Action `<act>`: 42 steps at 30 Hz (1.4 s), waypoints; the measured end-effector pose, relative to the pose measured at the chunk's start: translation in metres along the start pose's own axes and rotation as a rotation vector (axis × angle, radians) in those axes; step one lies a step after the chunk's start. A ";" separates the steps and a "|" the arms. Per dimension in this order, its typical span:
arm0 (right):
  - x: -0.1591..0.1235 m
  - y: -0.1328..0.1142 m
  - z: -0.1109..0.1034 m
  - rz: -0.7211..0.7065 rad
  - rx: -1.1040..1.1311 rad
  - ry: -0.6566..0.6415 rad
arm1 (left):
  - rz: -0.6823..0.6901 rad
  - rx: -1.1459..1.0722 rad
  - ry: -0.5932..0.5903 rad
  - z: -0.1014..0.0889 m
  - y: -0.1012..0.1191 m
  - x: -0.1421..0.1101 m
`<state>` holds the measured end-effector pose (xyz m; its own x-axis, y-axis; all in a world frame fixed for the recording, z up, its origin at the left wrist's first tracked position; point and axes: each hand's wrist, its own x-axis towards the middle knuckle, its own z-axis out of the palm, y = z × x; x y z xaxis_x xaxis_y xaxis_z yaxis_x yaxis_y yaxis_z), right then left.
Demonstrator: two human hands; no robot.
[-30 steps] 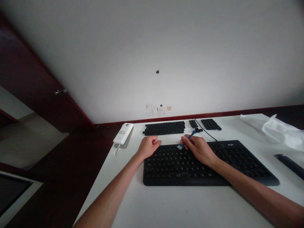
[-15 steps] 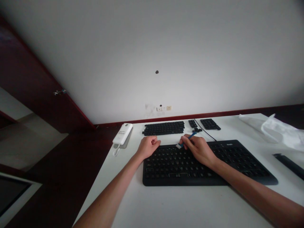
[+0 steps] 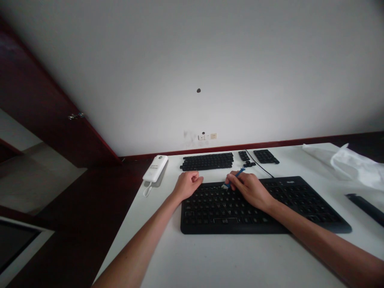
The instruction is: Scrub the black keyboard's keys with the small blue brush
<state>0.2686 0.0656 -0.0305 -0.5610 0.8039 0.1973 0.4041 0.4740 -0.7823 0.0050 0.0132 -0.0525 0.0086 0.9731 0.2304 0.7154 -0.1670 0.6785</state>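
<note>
A black keyboard base [image 3: 207,228] with its keycaps off lies on the white table. My right hand [image 3: 250,190] pinches a small blue-handled brush [image 3: 240,172] above the upper middle of the base. The brush's pale bristles point down at the top rows of bare key sockets. My left hand [image 3: 187,186] is closed in a loose fist at the base's upper left corner, and nothing shows inside it. The wrist lies against the left edge of the base.
Removed keycaps [image 3: 207,161] are laid out in rows behind the base, with a number-pad group [image 3: 265,157] to their right. A white power bank [image 3: 155,169] stands at the left edge. On the right lie a white plastic bag [image 3: 357,166] and a black strip [image 3: 364,208].
The brush has tilted and shifted slightly within my right hand, its bristles a little lower against the keys. My left hand stays in place.
</note>
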 end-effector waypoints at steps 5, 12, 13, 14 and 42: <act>0.000 0.000 0.000 0.031 -0.003 0.065 | 0.009 -0.001 -0.002 0.001 -0.002 0.000; 0.000 0.000 0.000 -0.019 0.028 0.021 | 0.000 -0.006 -0.002 0.000 0.000 0.000; -0.001 0.000 0.000 -0.010 0.032 0.040 | -0.001 -0.007 -0.001 0.000 0.000 0.000; -0.001 -0.001 0.000 0.003 0.029 0.052 | -0.001 -0.009 -0.001 0.000 0.000 0.000; -0.001 0.002 0.000 0.015 0.043 0.042 | 0.014 0.004 0.001 0.000 0.000 0.000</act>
<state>0.2699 0.0659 -0.0316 -0.5243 0.8254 0.2096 0.3797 0.4469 -0.8100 0.0049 0.0132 -0.0522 0.0179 0.9705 0.2404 0.7176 -0.1799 0.6728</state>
